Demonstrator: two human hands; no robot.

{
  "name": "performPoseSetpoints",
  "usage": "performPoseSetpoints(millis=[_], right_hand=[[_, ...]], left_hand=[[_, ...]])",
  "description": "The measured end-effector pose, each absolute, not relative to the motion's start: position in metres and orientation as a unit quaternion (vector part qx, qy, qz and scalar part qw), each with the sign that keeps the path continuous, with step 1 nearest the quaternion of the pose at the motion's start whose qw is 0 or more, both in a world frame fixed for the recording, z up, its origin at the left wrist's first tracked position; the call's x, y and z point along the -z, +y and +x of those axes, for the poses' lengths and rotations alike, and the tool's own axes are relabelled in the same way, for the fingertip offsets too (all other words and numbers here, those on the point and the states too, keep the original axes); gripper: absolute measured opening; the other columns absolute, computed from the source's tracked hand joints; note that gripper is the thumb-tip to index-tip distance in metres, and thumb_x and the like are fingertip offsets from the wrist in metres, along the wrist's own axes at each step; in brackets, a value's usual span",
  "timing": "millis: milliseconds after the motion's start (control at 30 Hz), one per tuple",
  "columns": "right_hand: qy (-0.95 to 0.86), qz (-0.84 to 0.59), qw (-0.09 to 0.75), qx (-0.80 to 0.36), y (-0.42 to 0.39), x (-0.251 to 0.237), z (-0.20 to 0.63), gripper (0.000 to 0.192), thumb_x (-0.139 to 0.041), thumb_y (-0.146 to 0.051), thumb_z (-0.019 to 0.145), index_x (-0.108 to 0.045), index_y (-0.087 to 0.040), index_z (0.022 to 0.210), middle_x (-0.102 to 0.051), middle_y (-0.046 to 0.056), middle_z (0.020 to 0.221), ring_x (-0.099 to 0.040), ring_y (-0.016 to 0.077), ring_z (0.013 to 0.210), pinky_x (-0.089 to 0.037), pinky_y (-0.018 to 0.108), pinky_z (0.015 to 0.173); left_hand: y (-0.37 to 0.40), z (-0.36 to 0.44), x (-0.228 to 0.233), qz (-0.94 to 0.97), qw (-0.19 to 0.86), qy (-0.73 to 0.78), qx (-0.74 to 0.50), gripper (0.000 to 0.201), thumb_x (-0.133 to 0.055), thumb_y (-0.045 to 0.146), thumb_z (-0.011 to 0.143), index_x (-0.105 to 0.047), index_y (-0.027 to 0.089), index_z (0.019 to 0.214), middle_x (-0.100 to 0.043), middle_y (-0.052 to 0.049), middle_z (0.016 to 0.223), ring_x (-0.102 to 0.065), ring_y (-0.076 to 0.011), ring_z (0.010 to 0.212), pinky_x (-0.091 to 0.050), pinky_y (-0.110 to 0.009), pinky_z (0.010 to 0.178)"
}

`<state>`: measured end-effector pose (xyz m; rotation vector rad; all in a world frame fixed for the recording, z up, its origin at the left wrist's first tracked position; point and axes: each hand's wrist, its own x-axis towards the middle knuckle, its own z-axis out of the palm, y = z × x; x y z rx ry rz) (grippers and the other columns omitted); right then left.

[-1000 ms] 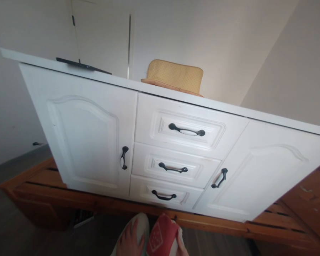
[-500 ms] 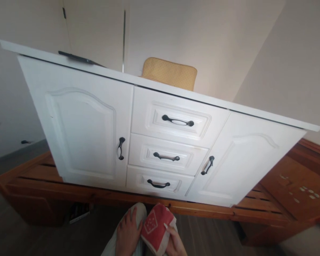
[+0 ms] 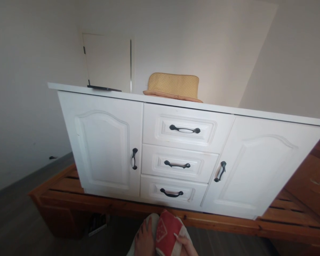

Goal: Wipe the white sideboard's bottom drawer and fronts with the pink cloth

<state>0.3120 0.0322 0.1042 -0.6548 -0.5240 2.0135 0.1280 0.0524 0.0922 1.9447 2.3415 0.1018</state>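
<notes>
White walls stand behind a white cabinet [image 3: 176,149] resting on a wooden bed frame [image 3: 229,224], with a tan hat [image 3: 173,87] on its top. Near the bottom edge, the left hand [image 3: 144,240] lies flat with fingers spread beside a red cloth [image 3: 166,234], while the right hand [image 3: 185,245] has its fingers closed on that cloth.
</notes>
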Motion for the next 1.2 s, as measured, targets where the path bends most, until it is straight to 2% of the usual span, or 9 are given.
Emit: performPoseSetpoints(millis=[100, 267, 467, 633, 767, 900, 1067, 1200], right_hand=[[-0.221, -0.250, 0.439, -0.834, 0.033, -0.107, 0.315, 0.053, -0.086, -0.045, 0.063, -0.077, -0.023, 0.111, -0.077, 0.014, 0.117, -0.066, 0.0391, 0.122, -0.044, 0.060, 0.109], [-0.189, -0.243, 0.478, -0.823, 0.034, -0.102, 0.316, 0.050, -0.085, -0.042, 0.070, -0.075, -0.017, 0.113, -0.076, 0.015, 0.121, -0.064, 0.0308, 0.127, -0.041, 0.049, 0.114], [-0.168, -0.261, 0.473, -0.825, 0.037, -0.107, 0.314, 0.047, -0.083, -0.036, 0.075, -0.072, -0.014, 0.116, -0.077, 0.015, 0.117, -0.066, 0.0287, 0.123, -0.042, 0.046, 0.112], [-0.168, -0.248, 0.461, -0.835, 0.038, -0.108, 0.310, 0.052, -0.083, -0.033, 0.075, -0.070, -0.011, 0.119, -0.077, 0.015, 0.117, -0.066, 0.0273, 0.123, -0.042, 0.043, 0.113], [-0.180, -0.255, 0.461, -0.831, 0.038, -0.110, 0.306, 0.049, -0.082, -0.036, 0.075, -0.071, -0.013, 0.117, -0.077, 0.014, 0.116, -0.067, 0.0278, 0.121, -0.044, 0.045, 0.111], [-0.213, -0.269, 0.449, -0.825, 0.042, -0.116, 0.297, 0.040, -0.082, -0.031, 0.073, -0.075, -0.018, 0.110, -0.078, 0.011, 0.112, -0.067, 0.0296, 0.119, -0.046, 0.047, 0.109], [-0.222, -0.268, 0.455, -0.819, 0.052, -0.115, 0.288, 0.038, -0.081, -0.026, 0.070, -0.076, -0.018, 0.107, -0.079, 0.010, 0.104, -0.066, 0.0320, 0.120, -0.047, 0.050, 0.108], [-0.219, -0.255, 0.464, -0.820, 0.054, -0.108, 0.294, 0.042, -0.083, -0.022, 0.069, -0.075, -0.019, 0.110, -0.079, 0.010, 0.109, -0.069, 0.0298, 0.117, -0.046, 0.047, 0.109]], left_hand=[[0.052, 0.128, -0.098, 0.639, 0.058, 0.766, -0.024, 0.068, -0.027, 0.001, 0.092, -0.047, 0.023, 0.154, -0.052, -0.016, 0.156, -0.058, -0.0280, 0.133, -0.052, -0.042, 0.104], [0.048, 0.127, -0.106, 0.653, 0.050, 0.755, -0.022, 0.068, -0.025, 0.001, 0.094, -0.045, 0.021, 0.155, -0.052, -0.016, 0.155, -0.059, -0.0272, 0.132, -0.051, -0.040, 0.103], [0.043, 0.129, -0.114, 0.662, 0.041, 0.748, -0.008, 0.066, -0.028, 0.005, 0.095, -0.040, 0.022, 0.157, -0.050, -0.017, 0.156, -0.058, -0.0280, 0.130, -0.050, -0.039, 0.099], [0.049, 0.136, -0.120, 0.643, 0.070, 0.762, 0.015, 0.067, -0.035, 0.007, 0.094, -0.036, 0.023, 0.159, -0.043, -0.023, 0.159, -0.062, -0.0326, 0.125, -0.053, -0.042, 0.094], [0.060, 0.139, -0.123, 0.627, 0.089, 0.773, 0.035, 0.065, -0.027, 0.006, 0.096, -0.039, 0.023, 0.158, -0.057, -0.025, 0.144, -0.069, -0.0315, 0.113, -0.056, -0.039, 0.084], [0.065, 0.138, -0.120, 0.629, 0.067, 0.774, 0.012, 0.063, -0.027, 0.004, 0.096, -0.048, 0.022, 0.153, -0.067, -0.020, 0.125, -0.071, -0.0272, 0.102, -0.056, -0.034, 0.076], [0.068, 0.136, -0.094, 0.639, 0.028, 0.768, -0.026, 0.062, -0.035, 0.003, 0.094, -0.053, 0.023, 0.150, -0.067, -0.017, 0.127, -0.069, -0.0258, 0.106, -0.056, -0.033, 0.083], [0.069, 0.135, -0.074, 0.650, -0.029, 0.758, -0.051, 0.061, -0.038, 0.003, 0.093, -0.055, 0.023, 0.148, -0.064, -0.016, 0.136, -0.068, -0.0251, 0.109, -0.055, -0.036, 0.090]])
